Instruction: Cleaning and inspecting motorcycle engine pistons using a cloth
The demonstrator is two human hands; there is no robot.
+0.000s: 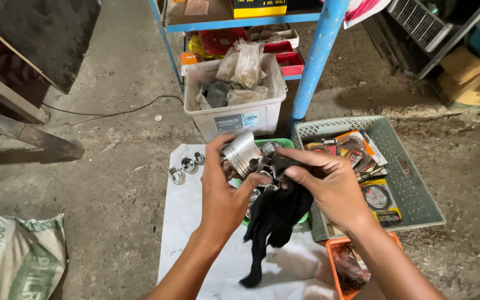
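Note:
My left hand (220, 191) grips a shiny metal piston (241, 151), holding it up over a green tray (282, 143) of more metal parts. My right hand (329, 186) holds a black rag (273, 219) pressed against the piston's lower end; the rag hangs down towards the white sheet (187, 222) on the floor. Three small silver pistons (187, 165) stand on that sheet, left of my left hand.
A clear plastic box (234, 111) with bagged parts stands behind. A grey-green crate (412, 189) with packaged rings lies to the right, an orange tray (334, 261) below it. A blue shelf post (318, 55), a woven sack (12, 255) at lower left, wooden planks (23, 133).

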